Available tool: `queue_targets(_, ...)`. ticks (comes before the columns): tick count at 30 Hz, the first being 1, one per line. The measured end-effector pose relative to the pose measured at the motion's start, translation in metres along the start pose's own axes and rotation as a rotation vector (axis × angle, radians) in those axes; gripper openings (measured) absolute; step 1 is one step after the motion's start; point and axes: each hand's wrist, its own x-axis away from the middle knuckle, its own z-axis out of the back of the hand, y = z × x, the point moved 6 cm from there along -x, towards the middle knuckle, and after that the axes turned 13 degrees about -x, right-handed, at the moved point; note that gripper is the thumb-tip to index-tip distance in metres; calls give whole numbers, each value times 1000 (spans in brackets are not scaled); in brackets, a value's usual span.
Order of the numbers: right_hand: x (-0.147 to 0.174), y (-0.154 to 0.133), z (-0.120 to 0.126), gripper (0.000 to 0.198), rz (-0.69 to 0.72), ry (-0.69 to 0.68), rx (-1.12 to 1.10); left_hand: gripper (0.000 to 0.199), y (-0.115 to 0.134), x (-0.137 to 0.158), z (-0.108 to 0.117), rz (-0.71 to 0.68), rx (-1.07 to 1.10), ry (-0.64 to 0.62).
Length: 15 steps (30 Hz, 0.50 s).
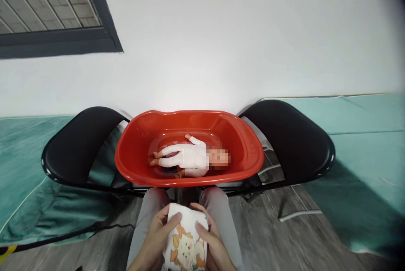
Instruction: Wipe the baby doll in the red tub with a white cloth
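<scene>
The left hand (155, 237) and the right hand (212, 243) grasp a folded white cloth (186, 239) between them, low in the view over the person's lap. Each thumb lies across the top of the cloth and the fingers wrap under its sides, so both hands are closed on it. The cloth carries an orange cartoon print that faces up toward the camera. It seems to be a thick, squarish bundle, with its longer side running away from the person toward the tub; how many folds it has cannot be told.

Under the hands are the person's knees (152, 207) in grey trousers. Just beyond them a red plastic tub (249, 153) rests across two black chairs (79, 144), its long axis running left to right. Inside lies a doll (186, 158) in white clothes, on its side along the same axis, head to the right and feet to the left. The cloth and the doll are well apart.

Judging by the grip, the cloth is being held ready or folded, not yet brought to the tub. Using it on the doll would call for reaching forward over the near rim.

Green mats (363, 136) cover the floor on both sides.
</scene>
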Motion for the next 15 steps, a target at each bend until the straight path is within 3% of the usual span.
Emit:
queue_targets(4,2,-5,4,79,-106,42,-144,51,3,-22,-20,-25,68,-9)
queue_targets(8,-7,-38,24,71,-47,154,-122,50,25,-48,-43,-151,-130,-13)
queue_targets(12,-31,-133,47,70,284,308,41,56,59,-87,-61,-389,-414,126)
queue_targets(15,-60,-221,44,59,692,301,480,46,73,-136,-92,-510,-611,84)
